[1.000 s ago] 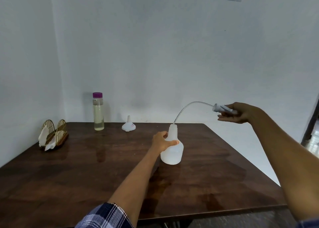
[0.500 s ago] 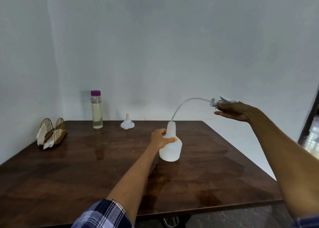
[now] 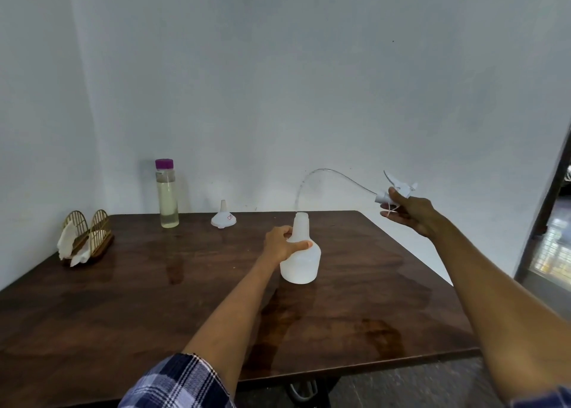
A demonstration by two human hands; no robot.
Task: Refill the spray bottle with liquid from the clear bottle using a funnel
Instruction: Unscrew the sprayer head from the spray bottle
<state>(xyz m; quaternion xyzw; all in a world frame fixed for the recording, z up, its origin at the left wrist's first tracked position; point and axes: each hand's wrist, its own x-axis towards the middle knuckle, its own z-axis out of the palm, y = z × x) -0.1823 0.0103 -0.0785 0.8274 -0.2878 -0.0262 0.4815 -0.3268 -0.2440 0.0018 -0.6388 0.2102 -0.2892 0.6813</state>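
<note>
Head view: the left hand [image 3: 279, 244] grips the neck of the upright spray bottle [image 3: 301, 253] at mid counter [image 3: 123, 299], the right hand [image 3: 411, 211] holds the spray head [image 3: 398, 189] off to the right; the funnel [image 3: 224, 216] lies behind and left, nearer the left hand

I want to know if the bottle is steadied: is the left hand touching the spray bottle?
Touching. The head view shows the left hand wrapped around the neck of the spray bottle.
</note>
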